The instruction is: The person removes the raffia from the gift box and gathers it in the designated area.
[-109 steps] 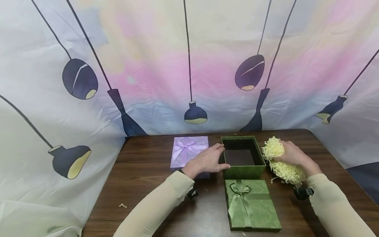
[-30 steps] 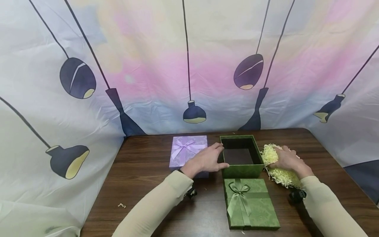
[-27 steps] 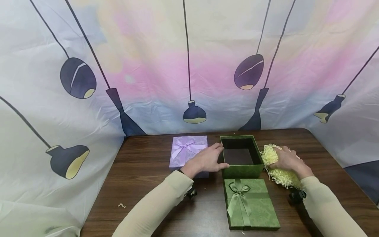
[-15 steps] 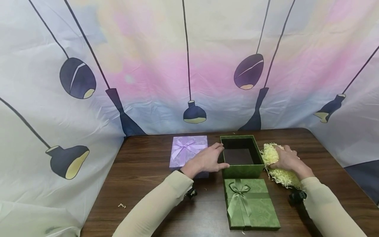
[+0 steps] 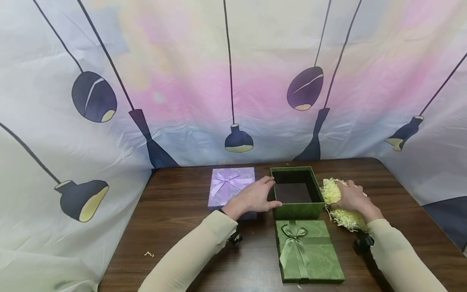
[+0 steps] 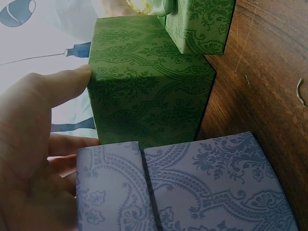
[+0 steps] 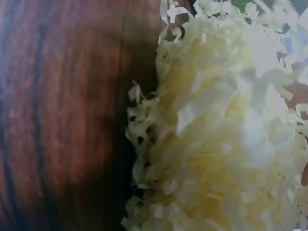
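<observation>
My left hand (image 5: 251,198) reaches over the near right part of the purple gift box to the open green box (image 5: 299,211). Its fingertips and thumb touch the left side of that box, spread along the rim; in the left wrist view the thumb tip meets an edge of the green box (image 6: 149,106). My right hand (image 5: 355,198) grips a clump of pale yellow shredded paper (image 5: 331,190) right of the green box, its fingertips hidden in the strands. More shredded paper (image 5: 348,219) lies beneath the palm. Shredded paper (image 7: 216,144) fills most of the right wrist view.
In front of the open box lies its green lid (image 5: 324,263) with a ribbon bow. The purple gift box (image 5: 219,198) with a lilac bow stands to the left. Stray paper shreds (image 5: 149,254) dot the wooden table (image 5: 171,227). A patterned cloth hangs behind.
Compared with 3.6 seconds ago, my right hand and its clump of shredded paper are lower, down on the rest of the paper. Over the last second little moves; my left hand keeps its place.
</observation>
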The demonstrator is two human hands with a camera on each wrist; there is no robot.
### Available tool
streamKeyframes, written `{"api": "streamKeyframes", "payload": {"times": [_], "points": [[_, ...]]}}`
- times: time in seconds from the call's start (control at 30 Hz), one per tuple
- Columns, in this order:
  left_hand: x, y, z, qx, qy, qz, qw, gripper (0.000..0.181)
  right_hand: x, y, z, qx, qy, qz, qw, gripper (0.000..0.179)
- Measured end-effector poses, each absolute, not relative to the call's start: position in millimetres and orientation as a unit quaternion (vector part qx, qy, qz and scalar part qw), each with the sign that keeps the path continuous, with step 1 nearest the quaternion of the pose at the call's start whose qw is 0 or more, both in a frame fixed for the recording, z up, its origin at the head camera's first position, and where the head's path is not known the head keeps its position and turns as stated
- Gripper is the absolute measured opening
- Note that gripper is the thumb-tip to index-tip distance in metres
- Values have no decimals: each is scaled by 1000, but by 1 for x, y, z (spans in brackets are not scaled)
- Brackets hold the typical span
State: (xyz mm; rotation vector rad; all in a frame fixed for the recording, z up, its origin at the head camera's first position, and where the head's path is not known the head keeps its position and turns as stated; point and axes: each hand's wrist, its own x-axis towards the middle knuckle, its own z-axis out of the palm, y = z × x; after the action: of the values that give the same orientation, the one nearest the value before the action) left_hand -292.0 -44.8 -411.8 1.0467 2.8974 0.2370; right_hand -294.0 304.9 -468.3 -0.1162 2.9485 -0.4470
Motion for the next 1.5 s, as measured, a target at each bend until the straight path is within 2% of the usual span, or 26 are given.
{"api": "streamKeyframes", "payload": {"times": [0.33,0.93,1.27,1.5], "points": [[-291,-43,-413,332,940,80,27,78,-291,302,-462,-28,983,-153,101,107],[-291,-44,-412,350,935,51,18,77,-292,300,-442,-92,982,-156,46,103],[-289,-49,-415,360,931,57,11,76,-288,300,-432,-95,982,-158,44,99],[-288,-55,-412,362,931,47,-11,78,-286,301,-425,-102,980,-164,38,94]]}}
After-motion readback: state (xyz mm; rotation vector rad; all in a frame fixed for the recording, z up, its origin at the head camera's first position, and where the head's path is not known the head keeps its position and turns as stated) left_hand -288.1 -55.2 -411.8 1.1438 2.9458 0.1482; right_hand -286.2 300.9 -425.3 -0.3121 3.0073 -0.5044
